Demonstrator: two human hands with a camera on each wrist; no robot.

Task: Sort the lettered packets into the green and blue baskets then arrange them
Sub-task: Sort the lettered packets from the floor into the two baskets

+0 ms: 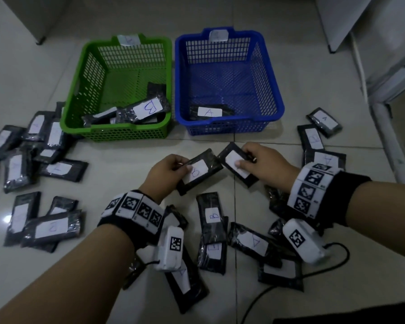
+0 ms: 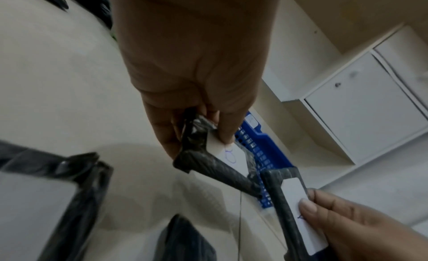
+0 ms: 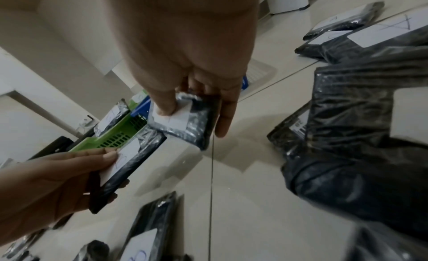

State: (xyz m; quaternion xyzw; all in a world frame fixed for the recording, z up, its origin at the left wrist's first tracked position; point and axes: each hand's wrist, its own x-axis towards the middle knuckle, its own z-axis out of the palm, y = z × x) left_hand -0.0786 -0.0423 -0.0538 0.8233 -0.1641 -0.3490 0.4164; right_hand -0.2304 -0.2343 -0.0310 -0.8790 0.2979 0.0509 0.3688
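My left hand (image 1: 171,167) grips a black packet labelled B (image 1: 200,170), seen also as the B packet (image 2: 217,160) in the left wrist view. My right hand (image 1: 255,160) pinches a second black packet (image 1: 237,163) by its white label, thumb on top; its letter is covered. The right wrist view shows that packet (image 3: 185,118) held above the floor. Both packets hang in front of the baskets. The green basket (image 1: 84,90) holds several packets, one marked B (image 1: 147,108). Inside the blue basket (image 1: 274,90) lies a packet marked A (image 1: 209,112).
Many black lettered packets lie scattered on the tiled floor: a pile at the left (image 1: 28,146), several near my wrists (image 1: 212,216), some at the right (image 1: 323,121). A black cable (image 1: 255,302) runs across the floor near me. White cabinets (image 1: 384,43) stand at the right.
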